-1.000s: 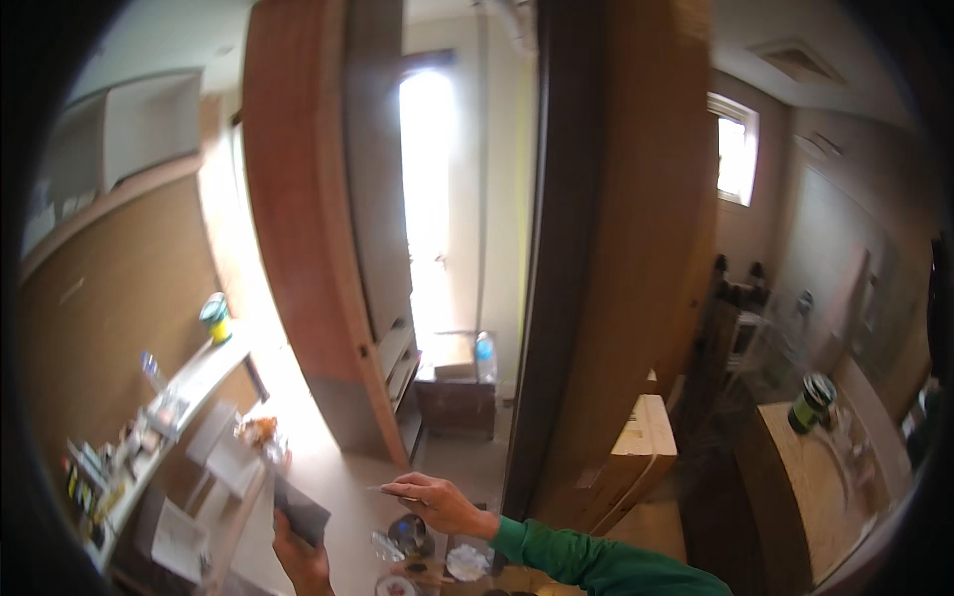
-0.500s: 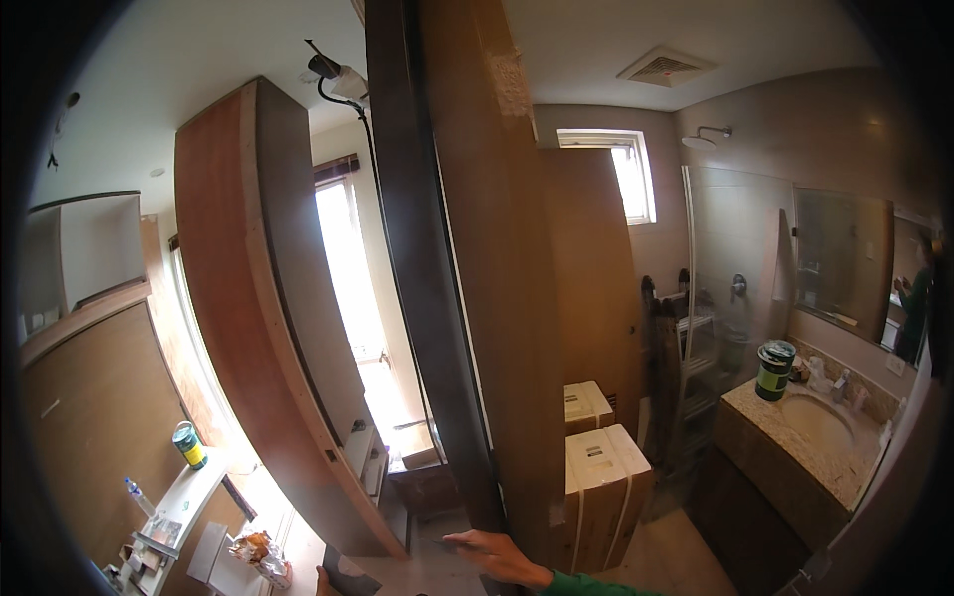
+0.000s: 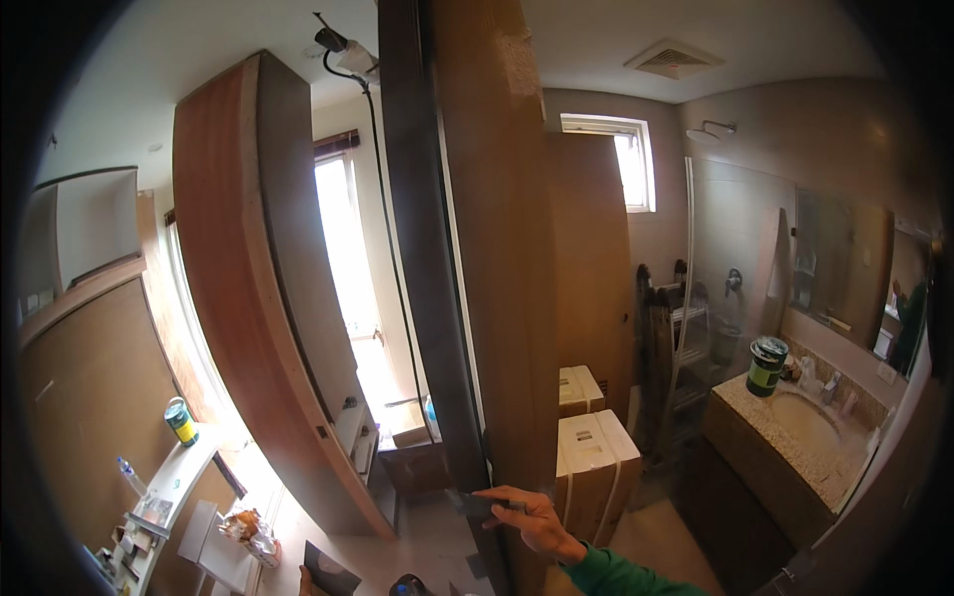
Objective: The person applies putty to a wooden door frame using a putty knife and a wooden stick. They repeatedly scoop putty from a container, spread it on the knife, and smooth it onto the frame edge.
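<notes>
Right arm raised, left hand barely in view
Right hand (image 3: 532, 517), green-sleeved, fingers (image 3: 494, 493) pinched beside the door edge (image 3: 477, 397); left hand (image 3: 304, 576) low at the frame's bottom.

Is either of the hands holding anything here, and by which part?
The right hand pinches a thin dark flat piece by its right end, against the brown door edge. The left hand is barely visible.

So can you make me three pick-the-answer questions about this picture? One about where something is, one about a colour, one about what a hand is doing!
1. Where is the green-and-black can?
A. on the counter by the sink
B. on the cardboard boxes
C. on the floor

2. What colour is the sleeve?
A. red
B. green
C. white

3. What is the right hand doing?
A. hanging empty
B. holding a small dark flat tool against the wooden door edge
C. turning a tap

Answers: 1 A, it stands beside the basin; 2 B, the cuff is green; 3 B, fingers pinch the tool.
</notes>
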Demonstrator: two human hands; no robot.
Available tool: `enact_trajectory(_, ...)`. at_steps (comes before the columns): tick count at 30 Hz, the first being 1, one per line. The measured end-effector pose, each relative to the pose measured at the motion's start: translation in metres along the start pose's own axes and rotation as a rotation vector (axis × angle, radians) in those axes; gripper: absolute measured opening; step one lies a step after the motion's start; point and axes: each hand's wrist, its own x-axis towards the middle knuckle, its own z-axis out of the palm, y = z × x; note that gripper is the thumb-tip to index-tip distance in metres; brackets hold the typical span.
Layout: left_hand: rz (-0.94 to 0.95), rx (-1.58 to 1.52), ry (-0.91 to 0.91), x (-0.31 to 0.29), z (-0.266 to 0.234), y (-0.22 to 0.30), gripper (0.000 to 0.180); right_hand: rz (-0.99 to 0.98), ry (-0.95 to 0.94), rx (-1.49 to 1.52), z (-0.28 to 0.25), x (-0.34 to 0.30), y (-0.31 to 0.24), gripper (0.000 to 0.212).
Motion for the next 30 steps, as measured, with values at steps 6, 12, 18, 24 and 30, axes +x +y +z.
enact_trajectory(6, 0.072, 0.117, -0.007, -0.003, -0.02, -0.005, 0.055, -0.004, -0.033, -0.045, 0.003, 0.007, -0.005, 0.032)
enact_trajectory(12, 0.092, 0.102, -0.041, -0.003, -0.024, 0.003, 0.055, -0.053, 0.004, 0.078, 0.0, 0.014, -0.014, 0.032)
enact_trajectory(18, -0.006, -0.146, -0.054, -0.003, -0.004, 0.01, 0.045, 0.056, -0.036, -0.126, -0.002, 0.012, -0.004, 0.031)
enact_trajectory(24, 0.397, 0.796, 0.134, 0.0, -0.056, 0.028, 0.04, -0.125, -0.241, -0.489, -0.002, -0.003, 0.046, 0.03)
enact_trajectory(30, 0.033, 0.288, 0.208, -0.021, -0.059, 0.047, 0.028, 0.137, -0.301, -0.599, -0.004, -0.038, 0.1, 0.027)
